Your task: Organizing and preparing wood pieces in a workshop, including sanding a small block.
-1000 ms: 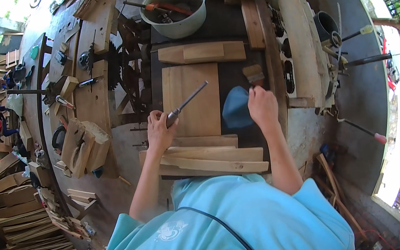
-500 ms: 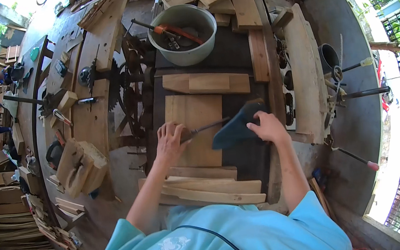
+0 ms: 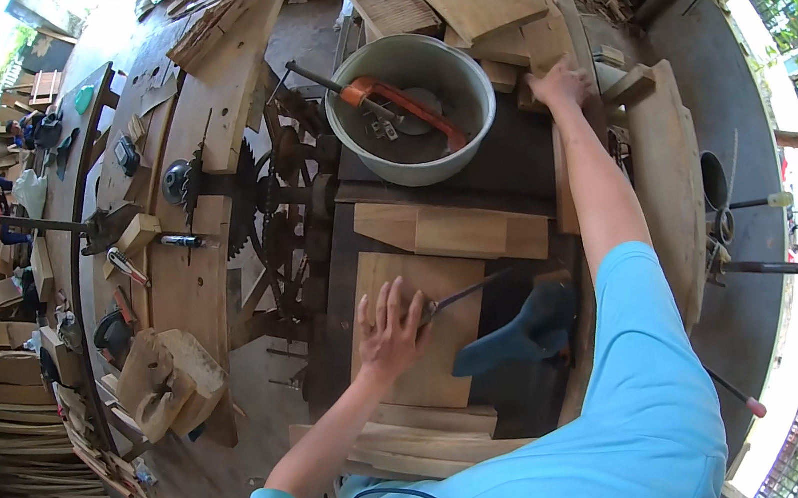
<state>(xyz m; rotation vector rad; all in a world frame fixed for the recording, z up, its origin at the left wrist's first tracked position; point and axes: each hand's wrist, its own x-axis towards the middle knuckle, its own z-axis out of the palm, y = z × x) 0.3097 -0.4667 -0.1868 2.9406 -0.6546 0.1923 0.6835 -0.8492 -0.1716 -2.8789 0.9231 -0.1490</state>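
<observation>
My left hand (image 3: 392,332) rests with its fingers stretched out on a flat square wooden board (image 3: 433,275). Beside its index finger and thumb lies a thin dark metal tool (image 3: 470,292) with a short dark handle; its exact kind is unclear. A dark blue, boot-shaped piece (image 3: 522,326) with a brownish end lies on the dark table (image 3: 415,219), right of the board. My right arm stretches to the far right, where my right hand (image 3: 561,87) has its fingers apart over stacked boards (image 3: 548,38), with no object seen in it.
A grey metal pot (image 3: 419,168) holding an orange-handled tool (image 3: 422,115) stands beyond a shaped wooden block (image 3: 452,227). Toothed circular blades (image 3: 247,203) sit left of the table. Wooden strips (image 3: 423,432) lie along its near edge. Plank benches with tools stand further left.
My right hand has let go of the blue piece and reached far right to the stacked boards. My left fingers have straightened out from a curl around the tool's handle. The view has shifted.
</observation>
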